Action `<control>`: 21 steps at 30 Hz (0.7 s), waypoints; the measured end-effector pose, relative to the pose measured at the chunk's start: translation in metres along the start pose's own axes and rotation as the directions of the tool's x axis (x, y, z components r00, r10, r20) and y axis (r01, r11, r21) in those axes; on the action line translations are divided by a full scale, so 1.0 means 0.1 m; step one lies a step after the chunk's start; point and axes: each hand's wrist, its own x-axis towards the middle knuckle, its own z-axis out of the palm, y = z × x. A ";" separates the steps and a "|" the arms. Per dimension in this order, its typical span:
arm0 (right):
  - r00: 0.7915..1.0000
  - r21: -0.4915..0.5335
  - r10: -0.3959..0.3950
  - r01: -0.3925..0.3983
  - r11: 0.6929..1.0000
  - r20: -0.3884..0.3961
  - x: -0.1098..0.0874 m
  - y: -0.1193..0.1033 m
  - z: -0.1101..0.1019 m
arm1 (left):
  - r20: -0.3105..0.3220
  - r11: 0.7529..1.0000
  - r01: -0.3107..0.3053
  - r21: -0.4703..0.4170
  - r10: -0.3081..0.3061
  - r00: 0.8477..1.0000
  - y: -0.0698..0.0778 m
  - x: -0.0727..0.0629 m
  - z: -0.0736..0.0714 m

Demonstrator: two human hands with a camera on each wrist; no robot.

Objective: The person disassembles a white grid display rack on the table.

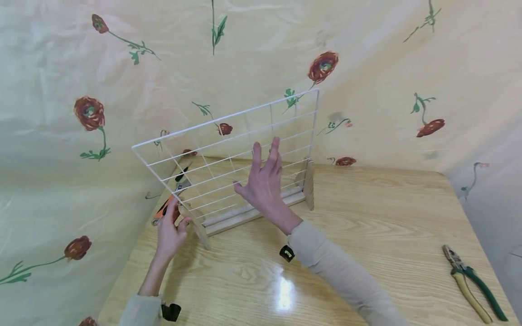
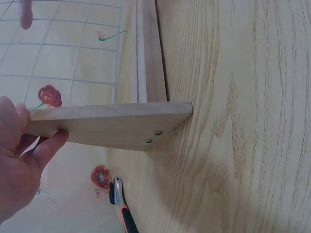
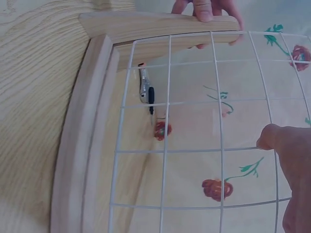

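A white wire grid (image 1: pixel 224 118) stands tilted in a wooden frame, which has a long bottom rail (image 1: pixel 232 222) and a side panel at each end. My left hand (image 1: pixel 171 231) grips the upper end of the left side panel (image 2: pixel 112 127), thumb on one side and fingers on the other. Two screw heads (image 2: pixel 157 133) show low on that panel's outer face. My right hand (image 1: pixel 265 183) is spread in front of the grid's middle, with its fingers extended. In the right wrist view, a fingertip (image 3: pixel 266 137) is right at a wire. The right side panel (image 1: pixel 310 185) stands beyond this hand.
Pliers (image 1: pixel 469 283) with green and yellow handles lie at the table's right. Behind the left panel lie an orange-and-black-handled tool (image 2: pixel 127 218) and a slim black-handled tool (image 1: pixel 182 174). A flower-patterned sheet (image 1: pixel 379 81) hangs along the table's back and sides.
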 end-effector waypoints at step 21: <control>0.999 0.004 -0.008 0.009 1.000 -0.039 0.37 -0.12 -0.33 | -0.006 0.999 -0.034 0.013 0.034 0.999 0.10 -0.02 0.00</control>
